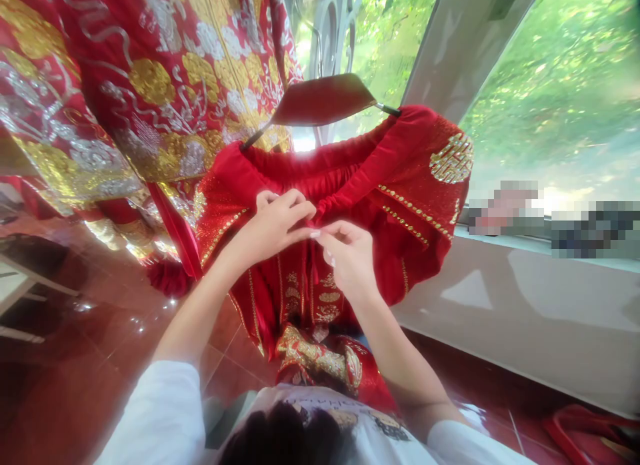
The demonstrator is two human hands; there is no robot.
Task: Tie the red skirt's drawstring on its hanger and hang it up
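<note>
A red skirt with a gathered waistband and gold beadwork hangs in front of me, its waist facing up. Dark clips of a hanger with a broad red middle grip both sides of the waistband. My left hand is closed at the front of the waist, fingertips pinched on a thin red tie string. Close against it, my right hand pinches the same string between thumb and forefinger. The string's upper part is mostly hidden by my fingers, and its loose end hangs down the skirt front.
Red garments with gold and silver embroidery hang at the left. On the right a window ledge holds blurred-out items. A red object lies at the lower right on the tiled floor. White furniture stands far left.
</note>
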